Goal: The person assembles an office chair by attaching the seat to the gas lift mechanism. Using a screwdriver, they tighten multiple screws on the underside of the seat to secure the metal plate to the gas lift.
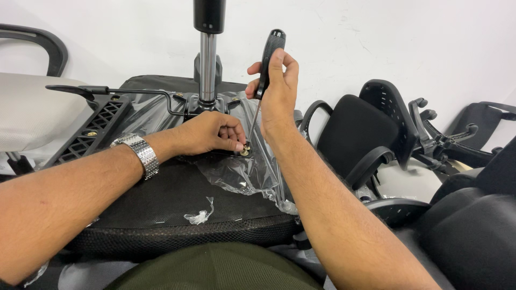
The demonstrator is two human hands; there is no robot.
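An upturned black office chair seat [177, 198] lies in front of me, partly wrapped in clear plastic [242, 172]. A chrome gas cylinder [207, 64] stands up from its metal mechanism plate. My right hand [277, 88] grips the black handle of a screwdriver [267, 59], held nearly upright, its tip down on a brass-coloured screw [245, 151] at the plate's corner. My left hand [209, 133], with a metal watch [140, 153] on the wrist, rests on the seat, fingertips pinching at that screw.
A black lever [80, 90] sticks out left from the mechanism. A white chair part [32, 107] stands at the left. Black chair backs, armrests and seats [376, 129] are piled on the right against a white wall. A torn bit of plastic [199, 216] lies on the seat.
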